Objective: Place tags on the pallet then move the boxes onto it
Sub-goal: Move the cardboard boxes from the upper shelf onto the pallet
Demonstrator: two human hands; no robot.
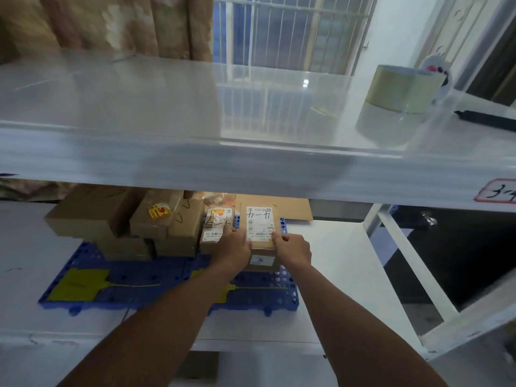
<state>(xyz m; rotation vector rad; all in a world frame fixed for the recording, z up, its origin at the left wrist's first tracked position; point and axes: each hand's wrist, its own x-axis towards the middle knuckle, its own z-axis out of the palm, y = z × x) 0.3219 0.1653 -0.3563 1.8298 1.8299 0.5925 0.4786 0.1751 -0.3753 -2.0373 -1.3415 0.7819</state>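
— Fingers of the right hand: curling over the top right edge of the labelled box, gripping it. Left-hand fingers: reaching along the box's left side, with the left hand clasping that side.

— So both hands are holding the one item?

— Both are gripping it, one on each side. The item is carrying a white shipping label on top and a small white sticker on its near face.

— Where is it sitting?

— It is sitting over the right rear part of the blue pallet. Whether its weight is resting there, I cannot tell. Just beside it on the left, a second labelled carton is standing on the pallet. Further left, brown boxes are standing stacked.

— Tags?

— Two yellow ones are lying along the pallet's near side. The left tag is showing in full. The right tag is showing only in part, behind the left forearm.

— Surroundings?

— The pallet is lying on a white lower shelf. An upper shelf is bearing a roll of tape and a black pen at its right end.
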